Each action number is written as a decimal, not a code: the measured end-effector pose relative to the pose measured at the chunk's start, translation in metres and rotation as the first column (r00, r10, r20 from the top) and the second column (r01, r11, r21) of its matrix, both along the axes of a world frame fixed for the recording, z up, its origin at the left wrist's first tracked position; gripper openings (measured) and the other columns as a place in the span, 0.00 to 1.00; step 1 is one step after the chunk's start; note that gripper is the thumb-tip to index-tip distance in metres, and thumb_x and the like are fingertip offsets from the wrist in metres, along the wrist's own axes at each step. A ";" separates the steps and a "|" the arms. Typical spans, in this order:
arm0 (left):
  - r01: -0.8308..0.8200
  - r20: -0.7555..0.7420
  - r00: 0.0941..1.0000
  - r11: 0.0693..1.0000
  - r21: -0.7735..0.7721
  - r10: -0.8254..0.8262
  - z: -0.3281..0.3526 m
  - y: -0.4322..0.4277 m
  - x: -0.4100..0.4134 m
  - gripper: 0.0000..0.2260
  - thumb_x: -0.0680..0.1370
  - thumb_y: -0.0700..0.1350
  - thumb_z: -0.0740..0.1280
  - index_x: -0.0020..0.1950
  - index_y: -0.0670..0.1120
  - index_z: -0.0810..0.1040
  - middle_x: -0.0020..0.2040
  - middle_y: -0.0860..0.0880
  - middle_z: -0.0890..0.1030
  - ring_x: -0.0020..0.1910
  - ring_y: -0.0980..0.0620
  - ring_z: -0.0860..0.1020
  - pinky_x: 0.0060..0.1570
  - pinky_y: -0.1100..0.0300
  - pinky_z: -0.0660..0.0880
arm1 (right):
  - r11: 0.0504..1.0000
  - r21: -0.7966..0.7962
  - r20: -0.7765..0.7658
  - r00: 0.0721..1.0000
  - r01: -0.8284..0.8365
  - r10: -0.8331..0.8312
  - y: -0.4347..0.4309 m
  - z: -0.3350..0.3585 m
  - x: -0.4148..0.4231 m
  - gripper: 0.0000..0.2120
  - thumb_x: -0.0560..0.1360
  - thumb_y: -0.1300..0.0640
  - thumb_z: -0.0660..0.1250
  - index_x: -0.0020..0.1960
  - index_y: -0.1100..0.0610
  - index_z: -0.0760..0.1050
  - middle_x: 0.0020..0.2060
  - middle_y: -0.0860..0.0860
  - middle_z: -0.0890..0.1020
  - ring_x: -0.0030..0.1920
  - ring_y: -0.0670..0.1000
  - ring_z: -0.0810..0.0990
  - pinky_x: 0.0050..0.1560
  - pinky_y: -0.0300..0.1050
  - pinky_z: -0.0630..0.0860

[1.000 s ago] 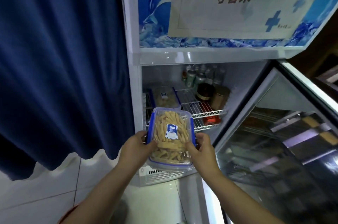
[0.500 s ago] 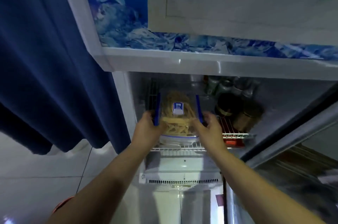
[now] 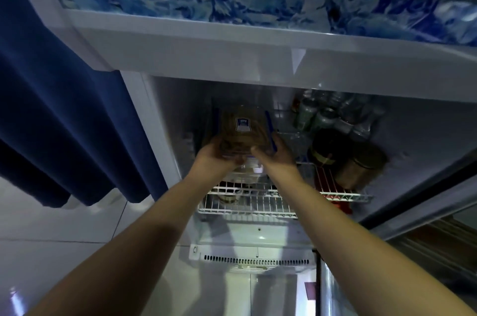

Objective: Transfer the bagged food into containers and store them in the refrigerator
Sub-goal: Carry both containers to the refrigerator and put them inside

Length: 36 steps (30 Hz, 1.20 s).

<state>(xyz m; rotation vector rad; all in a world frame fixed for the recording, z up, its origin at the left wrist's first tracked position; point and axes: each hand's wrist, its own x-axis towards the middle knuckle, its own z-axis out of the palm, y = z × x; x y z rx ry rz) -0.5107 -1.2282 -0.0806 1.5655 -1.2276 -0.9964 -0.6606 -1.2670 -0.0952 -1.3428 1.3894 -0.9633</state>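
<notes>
A clear plastic container (image 3: 242, 130) with blue lid clips and a blue label, filled with pale food strips, is inside the open refrigerator (image 3: 180, 57) above the white wire shelf (image 3: 247, 199). It seems to lie on top of another container, which is mostly hidden. My left hand (image 3: 216, 155) grips its left near corner and my right hand (image 3: 276, 154) grips its right near corner. Both arms reach in from the bottom of the view.
Dark jars (image 3: 327, 150) and several bottles (image 3: 322, 119) stand on the shelf to the right of the container. The glass refrigerator door (image 3: 426, 225) hangs open at the right. A dark blue curtain (image 3: 64, 109) hangs at the left above white floor tiles.
Both hands have carried the container from in front of the refrigerator deeper onto the shelf's left side. The camera has moved closer and lower.
</notes>
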 end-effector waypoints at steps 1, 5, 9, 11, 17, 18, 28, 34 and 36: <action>0.012 0.017 1.000 1.000 0.014 -0.012 0.000 -0.003 0.000 0.22 0.67 0.39 0.76 0.56 0.52 0.72 0.43 0.63 0.76 0.44 0.62 0.76 0.41 0.79 0.70 | 1.000 -0.001 -0.015 1.000 -0.019 0.019 -0.001 -0.002 0.001 0.32 0.71 0.56 0.72 0.72 0.55 0.63 0.64 0.57 0.75 0.63 0.57 0.75 0.62 0.57 0.74; 0.036 0.121 0.992 0.999 0.001 -0.036 0.000 -0.010 0.001 0.21 0.70 0.39 0.73 0.61 0.48 0.73 0.49 0.54 0.75 0.52 0.53 0.75 0.53 0.64 0.70 | 0.999 -0.043 -0.029 0.999 -0.016 0.015 -0.006 -0.006 0.001 0.29 0.71 0.58 0.71 0.70 0.55 0.66 0.61 0.57 0.78 0.59 0.57 0.77 0.58 0.59 0.76; 0.050 0.245 0.969 0.998 -0.045 -0.037 -0.002 -0.009 0.003 0.22 0.72 0.41 0.71 0.65 0.47 0.72 0.53 0.53 0.72 0.51 0.55 0.73 0.49 0.65 0.69 | 0.998 -0.063 -0.043 0.999 -0.026 0.023 -0.009 -0.012 0.001 0.30 0.72 0.56 0.71 0.72 0.54 0.64 0.64 0.54 0.75 0.63 0.54 0.74 0.62 0.51 0.73; 0.041 0.247 0.969 0.998 -0.054 -0.026 -0.001 -0.007 0.002 0.21 0.73 0.41 0.71 0.65 0.48 0.72 0.53 0.54 0.71 0.51 0.54 0.72 0.50 0.63 0.69 | 0.997 -0.072 -0.073 0.997 -0.028 0.022 -0.006 -0.013 0.000 0.29 0.72 0.55 0.70 0.71 0.52 0.64 0.63 0.51 0.75 0.62 0.52 0.74 0.57 0.44 0.72; 0.014 0.493 0.869 0.996 -0.092 0.033 0.011 0.017 -0.001 0.18 0.73 0.42 0.69 0.62 0.45 0.76 0.59 0.45 0.78 0.52 0.44 0.77 0.46 0.61 0.70 | 0.984 -0.175 -0.149 0.989 -0.028 0.002 0.024 -0.006 -0.015 0.19 0.72 0.64 0.69 0.62 0.55 0.73 0.52 0.53 0.81 0.52 0.51 0.79 0.49 0.43 0.76; 0.039 0.557 0.830 0.993 -0.107 0.027 0.015 0.024 -0.001 0.17 0.72 0.42 0.69 0.62 0.44 0.77 0.58 0.42 0.78 0.53 0.42 0.76 0.48 0.59 0.71 | 0.983 -0.179 -0.193 0.981 -0.034 -0.001 0.032 -0.003 -0.019 0.19 0.72 0.64 0.68 0.62 0.55 0.73 0.52 0.53 0.81 0.52 0.50 0.79 0.49 0.43 0.76; 0.372 0.643 0.744 0.912 -0.174 -0.181 0.050 0.116 0.000 0.16 0.73 0.41 0.69 0.61 0.46 0.78 0.63 0.49 0.76 0.62 0.48 0.68 0.56 0.68 0.59 | 0.969 -0.239 -0.543 0.835 -0.058 -0.084 0.142 0.055 -0.046 0.15 0.73 0.63 0.67 0.60 0.55 0.78 0.52 0.53 0.80 0.48 0.50 0.78 0.46 0.40 0.71; 0.563 0.646 0.696 0.796 -0.222 -0.312 0.072 0.183 0.005 0.14 0.74 0.42 0.68 0.59 0.46 0.79 0.58 0.49 0.78 0.60 0.49 0.68 0.54 0.64 0.61 | 0.944 -0.331 -0.649 0.724 0.010 -0.235 0.240 0.099 -0.050 0.12 0.72 0.63 0.67 0.54 0.53 0.81 0.49 0.50 0.82 0.46 0.50 0.80 0.44 0.41 0.72; 0.603 0.639 0.686 0.763 -0.234 -0.347 0.079 0.203 0.003 0.13 0.73 0.42 0.68 0.58 0.47 0.79 0.57 0.49 0.79 0.59 0.49 0.69 0.54 0.63 0.63 | 0.943 -0.329 -0.676 0.685 0.049 -0.271 0.272 0.110 -0.051 0.13 0.72 0.62 0.66 0.54 0.53 0.81 0.49 0.49 0.81 0.47 0.51 0.80 0.44 0.43 0.73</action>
